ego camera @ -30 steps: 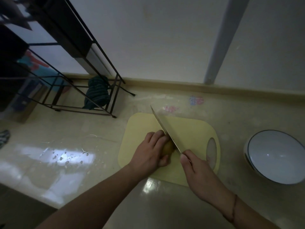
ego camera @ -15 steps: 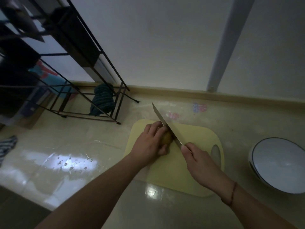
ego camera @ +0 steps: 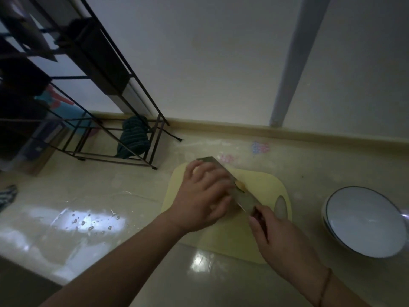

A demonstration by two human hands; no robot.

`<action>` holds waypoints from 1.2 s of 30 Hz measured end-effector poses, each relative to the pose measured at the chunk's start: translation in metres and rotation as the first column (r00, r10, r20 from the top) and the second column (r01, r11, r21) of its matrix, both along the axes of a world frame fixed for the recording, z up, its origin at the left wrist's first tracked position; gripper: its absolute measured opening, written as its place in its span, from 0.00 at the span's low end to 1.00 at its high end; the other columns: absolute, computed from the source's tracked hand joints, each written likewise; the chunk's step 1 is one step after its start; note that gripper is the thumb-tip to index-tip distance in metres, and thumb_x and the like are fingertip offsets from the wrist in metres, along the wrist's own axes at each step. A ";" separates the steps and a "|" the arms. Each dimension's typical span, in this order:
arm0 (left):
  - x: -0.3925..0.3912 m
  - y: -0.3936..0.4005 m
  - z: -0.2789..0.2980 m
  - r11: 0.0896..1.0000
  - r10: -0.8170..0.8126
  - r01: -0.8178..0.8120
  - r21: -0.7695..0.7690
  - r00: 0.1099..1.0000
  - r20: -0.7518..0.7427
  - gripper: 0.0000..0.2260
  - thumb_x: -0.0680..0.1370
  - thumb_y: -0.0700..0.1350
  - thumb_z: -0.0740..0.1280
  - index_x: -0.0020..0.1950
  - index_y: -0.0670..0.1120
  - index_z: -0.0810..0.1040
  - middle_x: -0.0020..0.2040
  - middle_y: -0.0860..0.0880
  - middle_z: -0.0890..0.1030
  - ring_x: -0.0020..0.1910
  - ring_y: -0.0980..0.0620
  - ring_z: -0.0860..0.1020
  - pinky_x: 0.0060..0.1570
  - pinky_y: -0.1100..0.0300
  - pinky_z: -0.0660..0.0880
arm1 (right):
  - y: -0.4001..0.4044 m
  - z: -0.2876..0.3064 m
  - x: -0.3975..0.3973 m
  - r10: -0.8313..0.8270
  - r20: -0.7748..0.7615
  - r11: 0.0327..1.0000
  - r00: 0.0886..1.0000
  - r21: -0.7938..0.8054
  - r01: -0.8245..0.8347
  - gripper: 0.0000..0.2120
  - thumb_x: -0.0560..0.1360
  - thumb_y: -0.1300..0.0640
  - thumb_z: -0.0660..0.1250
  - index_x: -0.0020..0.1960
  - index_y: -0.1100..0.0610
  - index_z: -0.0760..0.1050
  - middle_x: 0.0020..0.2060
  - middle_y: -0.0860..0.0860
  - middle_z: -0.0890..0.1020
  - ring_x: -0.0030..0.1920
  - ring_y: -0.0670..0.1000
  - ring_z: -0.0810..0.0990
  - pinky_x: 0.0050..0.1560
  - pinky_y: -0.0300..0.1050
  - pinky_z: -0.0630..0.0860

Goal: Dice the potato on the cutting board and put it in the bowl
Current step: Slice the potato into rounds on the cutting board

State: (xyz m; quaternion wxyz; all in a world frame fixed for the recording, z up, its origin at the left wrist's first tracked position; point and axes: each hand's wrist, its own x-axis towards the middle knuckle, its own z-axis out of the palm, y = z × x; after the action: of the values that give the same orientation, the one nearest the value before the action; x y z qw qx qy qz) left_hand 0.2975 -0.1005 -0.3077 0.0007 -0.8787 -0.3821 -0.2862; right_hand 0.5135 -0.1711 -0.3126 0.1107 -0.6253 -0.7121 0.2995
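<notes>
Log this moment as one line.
left hand holds yellow potato | right hand grips steel knife mid-cut | white bowl empty

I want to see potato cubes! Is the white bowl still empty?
Empty. The round white bowl shows only its bare inside; the potato is on the yellow cutting board.

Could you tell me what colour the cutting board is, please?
Pale yellow; the cutting board shows in the head view.

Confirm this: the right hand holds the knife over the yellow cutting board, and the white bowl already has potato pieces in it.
Not quite. The head view shows the white bowl empty. The rest stands: the right hand holds the knife over the yellow cutting board.
</notes>
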 end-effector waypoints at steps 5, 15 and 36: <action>0.037 0.002 0.008 0.975 -0.128 0.026 -0.220 0.878 -0.461 0.30 0.82 0.66 0.49 0.48 0.50 0.85 0.46 0.54 0.83 0.48 0.50 0.79 0.61 0.46 0.66 | -0.014 -0.019 0.006 0.004 0.142 0.993 0.990 0.119 -0.021 0.39 0.73 0.28 0.31 0.66 0.47 0.67 0.52 0.57 0.83 0.34 0.55 0.82 0.29 0.48 0.73; 0.047 0.004 0.004 0.950 -0.163 -0.031 -0.310 0.799 -0.579 0.37 0.78 0.71 0.43 0.54 0.50 0.85 0.56 0.55 0.84 0.63 0.51 0.77 0.59 0.48 0.60 | -0.018 -0.019 0.010 -0.009 0.089 0.993 0.996 0.116 -0.002 0.43 0.67 0.27 0.24 0.66 0.44 0.63 0.41 0.52 0.83 0.35 0.54 0.81 0.30 0.49 0.73; -0.039 -0.001 -0.021 0.980 0.061 -0.085 -0.180 0.989 -0.135 0.16 0.76 0.50 0.72 0.59 0.43 0.82 0.57 0.45 0.80 0.52 0.45 0.77 0.47 0.53 0.76 | -0.005 0.048 -0.017 -0.312 -0.499 0.911 0.808 -0.398 0.106 0.15 0.79 0.42 0.54 0.42 0.48 0.73 0.24 0.48 0.71 0.22 0.42 0.67 0.26 0.37 0.63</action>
State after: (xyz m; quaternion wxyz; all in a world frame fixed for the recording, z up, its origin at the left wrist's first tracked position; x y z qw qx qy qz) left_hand 0.2582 -0.1019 -0.3289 -0.0459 -0.8768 -0.4385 -0.1917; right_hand 0.4967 -0.1759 -0.2641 0.2308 -0.5970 -0.5097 0.5749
